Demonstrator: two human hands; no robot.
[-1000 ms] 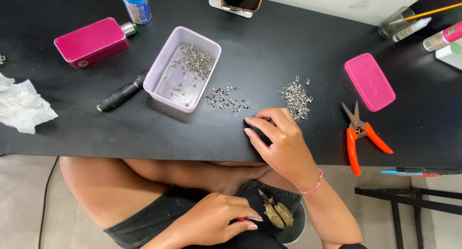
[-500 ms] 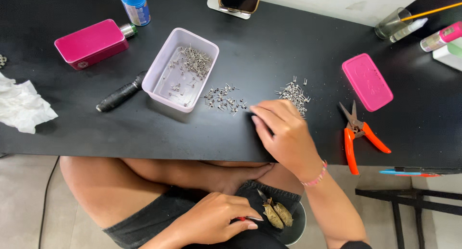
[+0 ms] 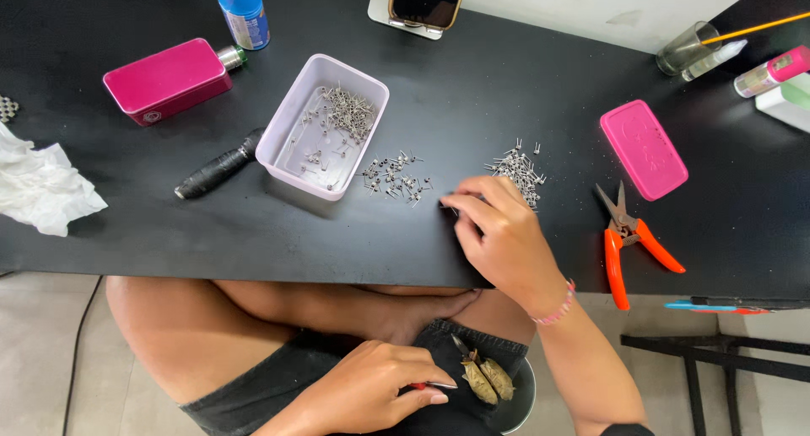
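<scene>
My right hand (image 3: pixel 506 238) rests on the black counter (image 3: pixel 253 234), fingers pressed together, pinching at small metal pins (image 3: pixel 516 170) beside the lilac tub (image 3: pixel 322 126). My left hand (image 3: pixel 371 390) pinches a small red-handled tool (image 3: pixel 434 386) in my lap.

The tabletop (image 3: pixel 211 242) is black, smooth and a bit shiny. The small pins (image 3: pixel 516 168) by the right hand (image 3: pixel 498 234) look like shiny grey metal. The tub (image 3: pixel 291 162) is pale plastic, smooth and see-through. The lid (image 3: pixel 644 148) is matt pink plastic. The cutters (image 3: pixel 624 234) have dull metal blades and glossy orange plastic handles. The tissue (image 3: pixel 38 191) is soft white paper, all crumpled. The pink box (image 3: pixel 167 80) looks smooth and shiny.
</scene>
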